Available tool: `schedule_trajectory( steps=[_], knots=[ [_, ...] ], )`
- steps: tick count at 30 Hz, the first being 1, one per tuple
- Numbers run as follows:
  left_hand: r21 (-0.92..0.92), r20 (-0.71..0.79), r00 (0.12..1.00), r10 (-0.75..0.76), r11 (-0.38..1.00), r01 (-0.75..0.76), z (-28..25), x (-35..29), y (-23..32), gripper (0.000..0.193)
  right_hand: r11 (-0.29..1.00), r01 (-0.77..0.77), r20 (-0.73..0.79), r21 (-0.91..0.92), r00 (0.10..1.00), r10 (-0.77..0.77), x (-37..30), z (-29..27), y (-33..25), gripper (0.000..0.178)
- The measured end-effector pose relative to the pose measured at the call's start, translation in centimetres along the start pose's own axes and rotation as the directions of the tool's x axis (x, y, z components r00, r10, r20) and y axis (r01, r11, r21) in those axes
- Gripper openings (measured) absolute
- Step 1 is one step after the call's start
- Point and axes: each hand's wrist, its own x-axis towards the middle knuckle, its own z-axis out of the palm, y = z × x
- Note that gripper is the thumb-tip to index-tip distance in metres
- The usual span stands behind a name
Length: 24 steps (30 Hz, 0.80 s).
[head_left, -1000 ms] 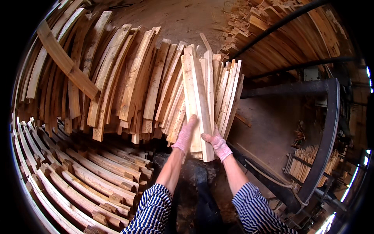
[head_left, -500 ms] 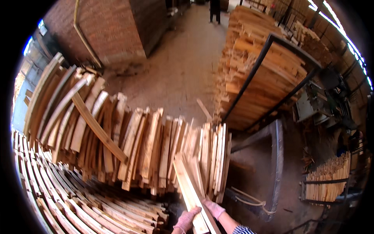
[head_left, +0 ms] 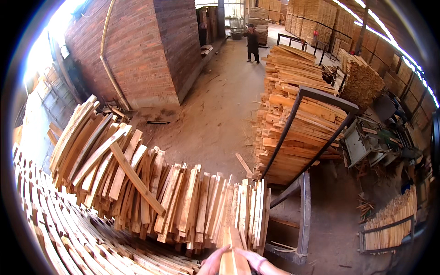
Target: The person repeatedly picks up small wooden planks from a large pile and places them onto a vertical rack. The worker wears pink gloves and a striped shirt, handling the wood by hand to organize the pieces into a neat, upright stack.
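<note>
through the head view i am seeing both hands at the bottom edge, partly cut off. i am pressing the left hand (head_left: 213, 262) on the left side of a light timber (head_left: 226, 264) and the right hand (head_left: 253, 259) on its right side, so the grip is clamping the wood between them. the timber is sitting just right of bottom centre, its far end pointing away from me toward a row of planks (head_left: 185, 201); i am not able to tell whether it is touching them, or whether i am holding one piece or several. a loose plank (head_left: 137, 181) is lying slantwise across the row. at the lower left, long slats (head_left: 57, 245) are curving in the fisheye. just right of the row, a dark metal frame (head_left: 305, 211) is standing, and beyond it a tall stack of boards (head_left: 286, 121) is rising. at the far right, a rack of sticks (head_left: 389, 236) is standing on the floor (head_left: 330, 206). a brick wall (head_left: 123, 50) is filling the upper left, and a person (head_left: 252, 43) in dark clothes is standing in the distance.
</note>
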Motion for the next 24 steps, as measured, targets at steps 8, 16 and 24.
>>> schedule_trajectory(
  steps=[8, 16, 24],
  knots=[
    [0.014, -0.012, 0.962, 0.274, 0.962, -0.274, 0.1, 1.2, -3.9, 0.051, 0.875, -0.049, 0.044, 0.482, 0.999, 0.032, 1.9, -0.4, 3.2, 0.094],
    [0.169, 0.168, 0.569, 0.805, 0.545, -0.821, 9.2, -22.3, -0.2, 0.066, 0.683, 0.577, 0.211, -0.448, 0.810, -0.547, -9.7, 6.6, -12.9, 0.137],
    [-0.296, 0.210, -0.019, 0.978, 0.045, -0.954, 14.9, -44.3, -3.5, 0.072, 0.609, 0.759, 0.532, 0.230, 0.426, -0.732, -26.4, 18.3, -34.7, 0.102]
  ],
)
